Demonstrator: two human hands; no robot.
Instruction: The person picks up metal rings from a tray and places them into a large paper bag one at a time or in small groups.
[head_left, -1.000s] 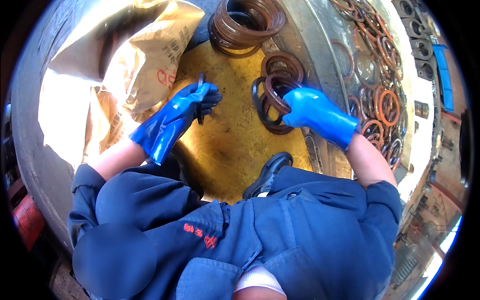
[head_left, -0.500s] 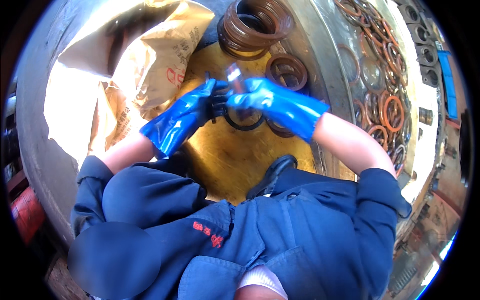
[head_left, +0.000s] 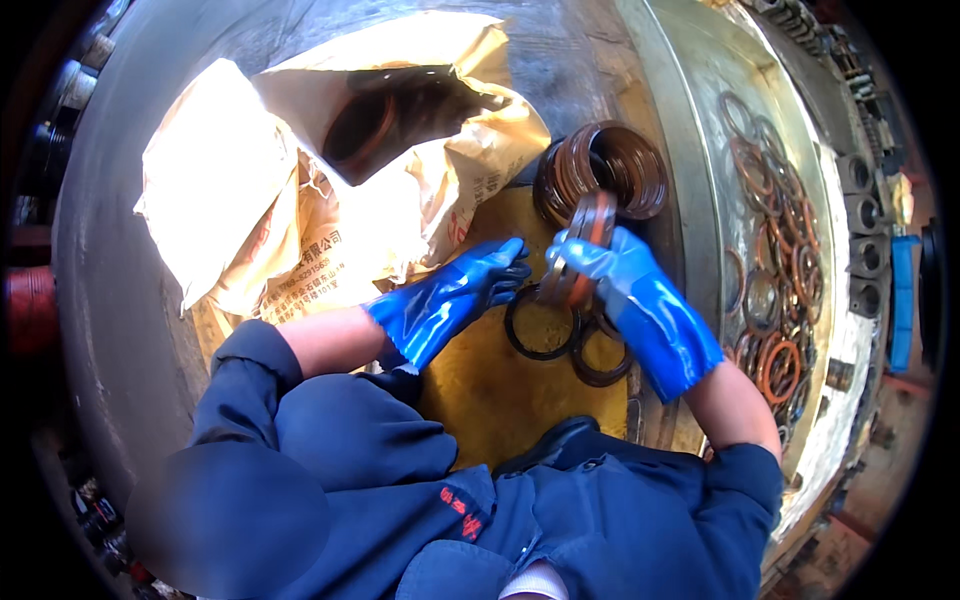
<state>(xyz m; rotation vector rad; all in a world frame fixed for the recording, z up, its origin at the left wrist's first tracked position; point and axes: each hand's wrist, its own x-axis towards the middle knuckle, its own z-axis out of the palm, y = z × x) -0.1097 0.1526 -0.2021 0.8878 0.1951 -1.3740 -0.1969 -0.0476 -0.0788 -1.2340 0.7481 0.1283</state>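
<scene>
Both my hands wear blue rubber gloves. My right hand (head_left: 625,275) grips a small bunch of brown seal rings (head_left: 592,225), seen edge-on and slightly blurred. To its left, my left hand (head_left: 465,290) is apart from the bunch, fingers partly stretched and slightly bent, with nothing visible in it. Below the hands a dark ring (head_left: 545,356) lies flat on the yellow surface (head_left: 490,400), beside another dark ring (head_left: 600,381) partly covered by my right glove. Just beyond my right hand, a thick stack of brown rings (head_left: 578,172) lies tipped on its side.
An opened paper sack (head_left: 330,225) stands at the left, with dark rings (head_left: 355,130) inside. On the right, past a metal ledge (head_left: 690,130), a shallow tray (head_left: 735,60) holds many loose brown and orange rings. Grey metal parts (head_left: 866,255) line the far right.
My hands, close together before, have moved apart. The right hand has carried the ring bunch rightward toward the stack. The whole view has shifted, bringing more of the sack's mouth into sight.
</scene>
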